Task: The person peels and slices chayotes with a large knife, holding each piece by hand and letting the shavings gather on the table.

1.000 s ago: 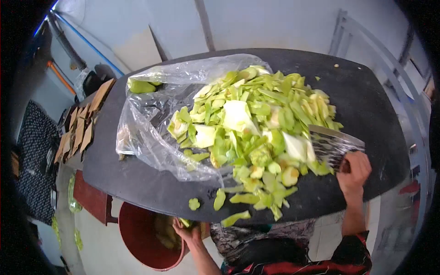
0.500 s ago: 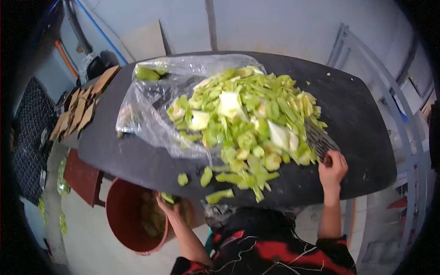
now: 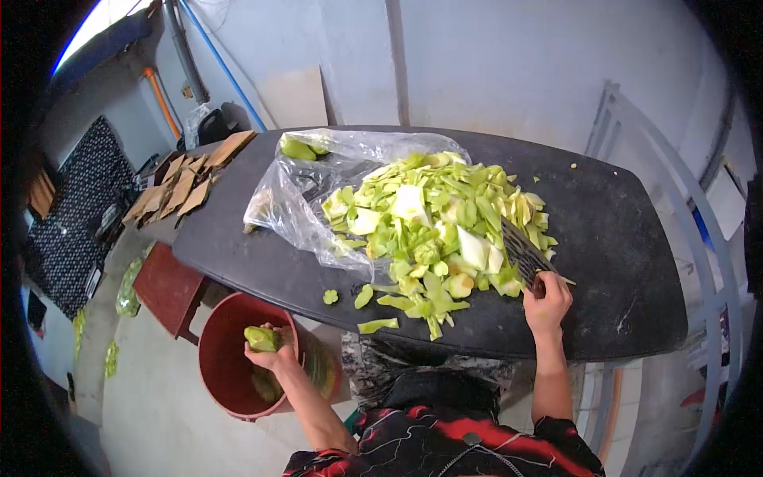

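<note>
My left hand [image 3: 278, 354] is closed around a green chayote [image 3: 261, 339], held over the mouth of a red bucket [image 3: 213, 381]. More pale pieces lie inside the bucket, partly hidden by my forearm. On the dark table [image 3: 604, 238], my right hand [image 3: 548, 304] grips the brown handle of a cleaver [image 3: 520, 250]. Its wide, dark-patterned blade rests against the right side of a large heap of green peels and pale chunks [image 3: 445, 215]. Several loose peels lie along the table's near edge.
A clear plastic bag [image 3: 306, 226] is spread left of the heap, with whole green vegetables [image 3: 299, 149] at its far end. Cardboard pieces [image 3: 179, 191] lie beyond the table's left end. A brown stool [image 3: 168, 286] stands near the bucket. Grey metal railing [image 3: 691, 191] runs along the right.
My left hand has come up at the bucket, and the chayote in it now shows more fully. My right hand has shifted slightly left with the cleaver. The camera view has tilted.
</note>
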The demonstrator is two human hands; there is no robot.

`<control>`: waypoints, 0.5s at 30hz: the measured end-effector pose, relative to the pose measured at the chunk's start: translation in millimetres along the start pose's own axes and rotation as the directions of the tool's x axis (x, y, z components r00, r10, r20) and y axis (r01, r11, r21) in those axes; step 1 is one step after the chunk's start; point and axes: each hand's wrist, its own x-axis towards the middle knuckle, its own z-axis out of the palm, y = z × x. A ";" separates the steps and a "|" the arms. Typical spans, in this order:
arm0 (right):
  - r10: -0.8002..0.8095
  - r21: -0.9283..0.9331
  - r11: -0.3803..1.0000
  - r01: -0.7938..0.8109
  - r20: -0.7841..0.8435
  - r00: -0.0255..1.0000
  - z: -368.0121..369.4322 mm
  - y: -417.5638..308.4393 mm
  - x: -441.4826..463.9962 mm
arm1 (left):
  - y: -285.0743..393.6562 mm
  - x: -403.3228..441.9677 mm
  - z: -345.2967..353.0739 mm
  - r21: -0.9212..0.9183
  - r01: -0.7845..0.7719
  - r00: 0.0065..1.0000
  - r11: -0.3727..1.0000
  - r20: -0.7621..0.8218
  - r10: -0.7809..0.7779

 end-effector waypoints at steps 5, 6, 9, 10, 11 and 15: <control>0.027 0.012 1.000 -0.027 -0.016 1.000 -2.6 3.5 -1.6 | 22.4 -28.1 52.7 -0.024 -0.153 0.980 0.988 0.127 0.155; 0.024 0.009 1.000 -0.024 -0.032 0.999 -2.0 4.1 2.6 | 21.5 -30.4 64.4 -0.021 -0.167 0.969 0.986 0.182 0.168; 0.016 0.027 1.000 -0.014 -0.093 0.996 -4.2 5.9 -1.3 | 15.2 -47.2 86.3 -0.011 -0.122 0.939 0.992 0.323 0.120; 0.072 0.041 0.997 -0.069 -0.072 0.995 -3.8 9.1 -2.2 | 13.2 -51.8 88.2 -0.008 -0.116 0.941 0.993 0.320 0.113; 0.128 0.055 0.991 -0.125 -0.047 0.991 -4.2 10.9 -4.3 | 12.0 -56.4 88.9 -0.029 -0.060 0.929 0.998 0.365 0.067; 0.081 0.012 0.997 -0.080 -0.087 0.993 -4.2 13.4 -5.6 | 4.2 -59.0 84.5 -0.056 0.023 0.892 0.998 0.453 0.005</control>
